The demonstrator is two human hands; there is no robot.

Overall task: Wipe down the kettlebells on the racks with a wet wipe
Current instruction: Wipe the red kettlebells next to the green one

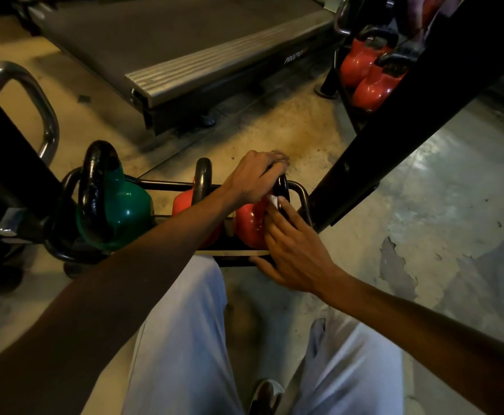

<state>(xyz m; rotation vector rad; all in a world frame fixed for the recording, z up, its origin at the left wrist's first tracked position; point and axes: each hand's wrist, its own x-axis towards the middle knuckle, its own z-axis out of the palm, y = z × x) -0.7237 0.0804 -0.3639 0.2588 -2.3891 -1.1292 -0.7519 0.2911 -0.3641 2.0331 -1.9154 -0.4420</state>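
At the bottom of the frame the person crouches in pale trousers (184,339), both arms reaching to the low rack (303,194) at mid-frame. The right hand (297,250) lies with fingers extended, pressing a white wet wipe (273,200) against the red kettlebell (249,224) at the rack's right end, just below its black handle (282,187); only a corner of the wipe shows. The left hand (255,178) curls over that handle, steadying it. Risk noted: the wipe is pinned by flat fingers only and could slip or bunch, leaving the handle's underside unwiped. A damp handle may slide in the steadying grip, tipping the bell against the neighbouring red kettlebell (184,202). The green kettlebell (119,205) at left, and the red pair (370,70) at upper right beside the treadmill (184,55), look unattended so far.
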